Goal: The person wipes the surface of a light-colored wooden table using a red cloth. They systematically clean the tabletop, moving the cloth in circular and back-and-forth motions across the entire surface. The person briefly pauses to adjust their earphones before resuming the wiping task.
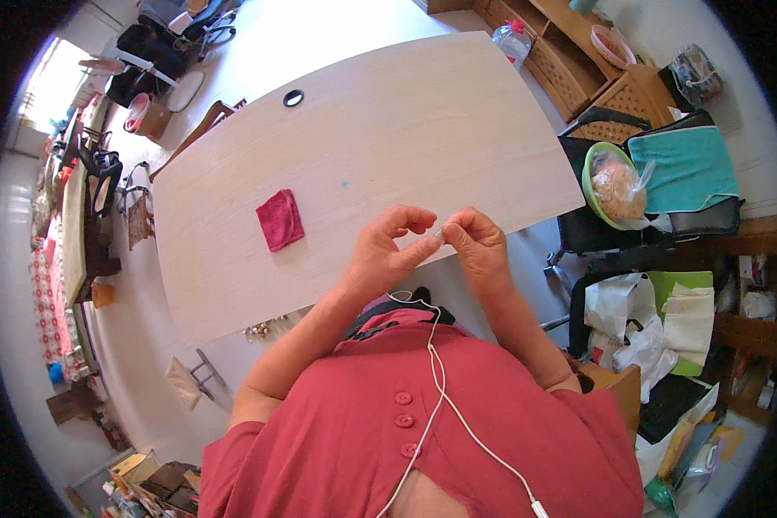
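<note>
Both of my hands meet above the near edge of a pale wood-grain table [388, 129]. Between thumb and index finger, my right hand [479, 243] pinches a small whitish item [439, 236], too tiny to identify. My left hand [388, 249] is beside it, its thumb tip against the item and its curled index finger held apart from the thumb. A folded dark-pink cloth [280, 220] lies on the table to the left of my hands. Farther back on the tabletop is a black ring-shaped item [293, 98].
A white cable [435, 362] hangs down my red shirt. On the right, an office chair carries a green basin [592, 188] with a plastic-bagged item, and a teal cloth [686, 165]. White bags [621, 311] sit nearer. A plastic bottle [512, 42] stands beyond the table's far right corner.
</note>
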{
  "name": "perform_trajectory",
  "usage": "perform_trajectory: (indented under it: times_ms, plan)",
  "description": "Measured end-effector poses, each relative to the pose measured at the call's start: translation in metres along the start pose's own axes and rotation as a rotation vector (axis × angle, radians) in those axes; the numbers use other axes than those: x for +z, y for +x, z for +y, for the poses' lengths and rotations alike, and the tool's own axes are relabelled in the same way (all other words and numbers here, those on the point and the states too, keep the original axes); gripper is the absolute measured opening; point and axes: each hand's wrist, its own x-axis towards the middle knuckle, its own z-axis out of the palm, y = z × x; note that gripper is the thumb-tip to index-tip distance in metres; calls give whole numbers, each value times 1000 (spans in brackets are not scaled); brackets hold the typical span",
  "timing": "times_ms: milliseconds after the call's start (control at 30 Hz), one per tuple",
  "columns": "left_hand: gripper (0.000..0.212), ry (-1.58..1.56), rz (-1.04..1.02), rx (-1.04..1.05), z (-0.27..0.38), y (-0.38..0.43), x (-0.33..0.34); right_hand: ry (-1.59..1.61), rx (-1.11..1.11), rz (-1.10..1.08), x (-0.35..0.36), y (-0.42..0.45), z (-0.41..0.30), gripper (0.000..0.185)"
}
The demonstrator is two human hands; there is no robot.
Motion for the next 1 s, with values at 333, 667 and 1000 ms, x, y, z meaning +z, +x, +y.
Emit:
perform_trajectory:
  times_ms: [333,667,1000]
  plan:
    - [13,159,291,77,-11,-9,1,155,119,101,32,-7,20,11]
    - [13,546,517,409,-36,-15,-27,-81,84,27,65,-5,35,26]
    - [56,308,294,345,-56,-49,-28,43,157,47,65,9,66,15]
